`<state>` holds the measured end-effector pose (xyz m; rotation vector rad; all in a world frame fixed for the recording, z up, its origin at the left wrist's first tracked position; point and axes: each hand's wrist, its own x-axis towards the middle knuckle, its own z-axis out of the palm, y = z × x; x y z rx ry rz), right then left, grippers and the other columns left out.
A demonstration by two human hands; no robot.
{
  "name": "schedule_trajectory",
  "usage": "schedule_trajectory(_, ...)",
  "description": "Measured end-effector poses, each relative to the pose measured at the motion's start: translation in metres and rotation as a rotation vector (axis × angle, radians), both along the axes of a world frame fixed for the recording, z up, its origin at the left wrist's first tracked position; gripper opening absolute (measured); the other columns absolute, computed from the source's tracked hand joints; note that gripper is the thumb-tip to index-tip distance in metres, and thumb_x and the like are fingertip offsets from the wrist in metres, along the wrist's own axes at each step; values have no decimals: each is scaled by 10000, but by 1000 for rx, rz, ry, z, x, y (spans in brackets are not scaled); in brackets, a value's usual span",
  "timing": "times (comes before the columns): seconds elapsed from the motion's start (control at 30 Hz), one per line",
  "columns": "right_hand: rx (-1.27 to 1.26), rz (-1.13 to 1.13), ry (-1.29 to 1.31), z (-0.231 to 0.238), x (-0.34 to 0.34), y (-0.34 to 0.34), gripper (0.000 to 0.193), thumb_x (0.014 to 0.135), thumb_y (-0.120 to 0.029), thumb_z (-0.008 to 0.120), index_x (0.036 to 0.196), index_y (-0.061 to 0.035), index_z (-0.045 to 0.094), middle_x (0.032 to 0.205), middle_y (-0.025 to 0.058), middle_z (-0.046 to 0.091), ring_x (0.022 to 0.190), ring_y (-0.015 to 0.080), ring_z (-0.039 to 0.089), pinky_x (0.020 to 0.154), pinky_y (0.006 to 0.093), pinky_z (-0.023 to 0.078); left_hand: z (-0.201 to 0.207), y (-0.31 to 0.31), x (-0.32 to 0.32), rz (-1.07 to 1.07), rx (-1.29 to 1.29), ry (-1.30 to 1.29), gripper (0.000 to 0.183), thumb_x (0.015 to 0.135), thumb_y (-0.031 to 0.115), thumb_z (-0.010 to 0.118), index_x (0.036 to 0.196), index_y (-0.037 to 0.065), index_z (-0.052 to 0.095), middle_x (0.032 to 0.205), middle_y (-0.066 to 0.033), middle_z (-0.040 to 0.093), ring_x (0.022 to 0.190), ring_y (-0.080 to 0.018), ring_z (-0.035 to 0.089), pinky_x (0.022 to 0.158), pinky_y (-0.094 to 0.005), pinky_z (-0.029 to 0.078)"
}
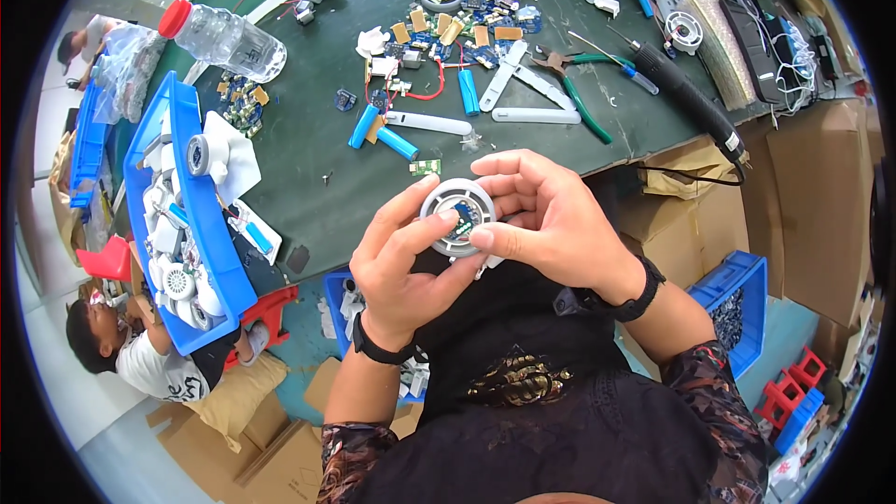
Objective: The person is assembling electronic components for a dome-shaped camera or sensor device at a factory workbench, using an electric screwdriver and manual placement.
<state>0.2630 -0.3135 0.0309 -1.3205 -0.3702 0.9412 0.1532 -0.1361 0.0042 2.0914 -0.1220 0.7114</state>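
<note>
Both my hands hold a round grey plastic housing (432, 208) in front of my body, at the table's near edge. Inside its ring sits a small circuit board (464, 224). My left hand (397, 257) grips the housing from the left, with a fingertip over the board. From the right, my right hand (551, 224) closes on the rim, its thumb on the front face. Just beyond the housing lies a small green circuit board (425, 167) on the table. Blue battery cells (399, 144) and grey plastic strips (429, 122) are scattered further on.
At left, a blue bin (241, 294) holds white housings. Beyond it stands a clear bottle (229, 42) with a red cap. Circuit boards (476, 14) are heaped at the back. Green-handled pliers (586, 112) and a black electric screwdriver (686, 93) lie right. A person (154, 355) sits at left.
</note>
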Motion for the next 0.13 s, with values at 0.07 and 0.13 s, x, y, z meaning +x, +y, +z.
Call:
schedule_trajectory(0.07, 5, -1, -14, 1, -3, -2, 611, 856, -115, 809, 1362, 2, 486, 1232, 126, 624, 1036, 143, 650, 864, 279, 566, 0, 1, 1, 1, -10, 4, 454, 714, 104, 893, 1105, 51, 668, 1273, -281, 616, 1076, -335, 697, 879, -393, 593)
schedule_trajectory(0.13, -3, -2, -48, 3, -5, -5, 611, 865, -113, 800, 1377, -13, 482, 1295, 137, 590, 1093, 160, 637, 899, 289, 560, -1, 3, 1, 5, -19, 9, 449, 715, 99, 891, 1102, 50, 669, 1278, -283, 613, 1078, -334, 697, 880, -393, 593)
